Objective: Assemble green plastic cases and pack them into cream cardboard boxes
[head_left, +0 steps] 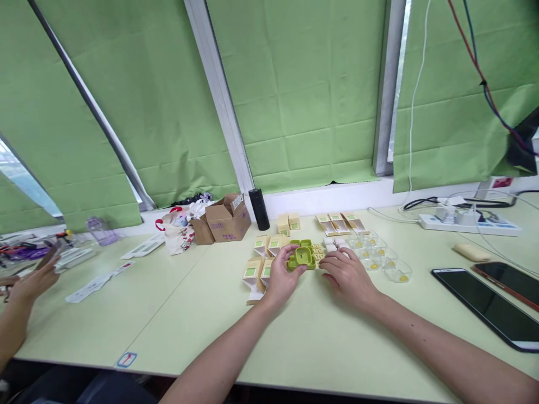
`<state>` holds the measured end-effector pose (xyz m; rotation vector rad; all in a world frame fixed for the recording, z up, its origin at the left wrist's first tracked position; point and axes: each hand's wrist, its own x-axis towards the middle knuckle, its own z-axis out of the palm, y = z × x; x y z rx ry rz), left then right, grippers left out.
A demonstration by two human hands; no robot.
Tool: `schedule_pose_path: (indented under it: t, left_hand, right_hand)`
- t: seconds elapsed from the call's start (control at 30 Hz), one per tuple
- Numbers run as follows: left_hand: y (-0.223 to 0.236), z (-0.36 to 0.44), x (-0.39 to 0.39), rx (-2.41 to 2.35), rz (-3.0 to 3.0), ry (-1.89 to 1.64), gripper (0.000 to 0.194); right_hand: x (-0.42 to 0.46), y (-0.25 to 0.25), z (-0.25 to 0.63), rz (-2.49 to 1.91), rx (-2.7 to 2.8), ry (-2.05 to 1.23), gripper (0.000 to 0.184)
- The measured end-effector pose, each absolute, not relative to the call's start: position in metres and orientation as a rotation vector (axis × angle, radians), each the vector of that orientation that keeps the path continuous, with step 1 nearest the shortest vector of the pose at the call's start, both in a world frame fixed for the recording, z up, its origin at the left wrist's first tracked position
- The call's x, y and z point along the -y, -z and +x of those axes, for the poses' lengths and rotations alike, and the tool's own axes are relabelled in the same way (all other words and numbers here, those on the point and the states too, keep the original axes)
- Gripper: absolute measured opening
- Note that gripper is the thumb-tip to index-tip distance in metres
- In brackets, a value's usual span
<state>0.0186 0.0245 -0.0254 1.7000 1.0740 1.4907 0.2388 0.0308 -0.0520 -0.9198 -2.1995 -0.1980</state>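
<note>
My left hand (283,272) is closed on a small olive-green square container (304,256), hollow side up, above the table. Other olive-green containers (298,243) lie just behind it, partly covered. Beside it, my right hand (349,275) hovers with bent fingers slightly apart and the thumb below; nothing shows in it. Its fingertips are close to a group of small yellow pieces (319,251). Small white blocks (332,244) sit behind the right fingers. To the right are several clear cups (381,252) with yellow bits at their bottoms.
Folded cardboard pieces with green labels (251,274) stand left of my left hand, with more (337,222) at the back. A black cylinder (259,209), a cardboard box (227,219), a power strip (469,223) and phones (484,303) surround the area. Another person's hand (36,279) is far left.
</note>
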Motion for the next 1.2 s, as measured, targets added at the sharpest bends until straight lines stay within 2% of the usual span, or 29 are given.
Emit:
schedule_pose_path:
  t: [0.23,0.53,0.63,0.87,1.2]
  left_hand:
    - [0.024,0.019,-0.022,-1.078,1.698,-1.474,0.045]
    - [0.024,0.023,-0.016,-1.111,1.705,-1.412,0.045]
    - [0.027,0.025,-0.015,-1.102,1.714,-1.403,0.046]
    - [0.031,0.025,-0.014,-1.119,1.747,-1.375,0.047]
    - [0.032,0.025,-0.014,-1.143,1.739,-1.329,0.047]
  right_hand:
    - [-0.026,0.051,0.239,-0.795,1.927,0.029,0.023]
    - [-0.017,0.043,0.231,-0.732,1.612,-0.46,0.024]
    - [-0.019,0.044,0.23,-0.807,1.516,-0.611,0.028]
    - [-0.026,0.04,0.231,-0.902,1.273,-0.984,0.053]
    - [-0.028,0.038,0.235,-0.907,1.1,-1.153,0.056]
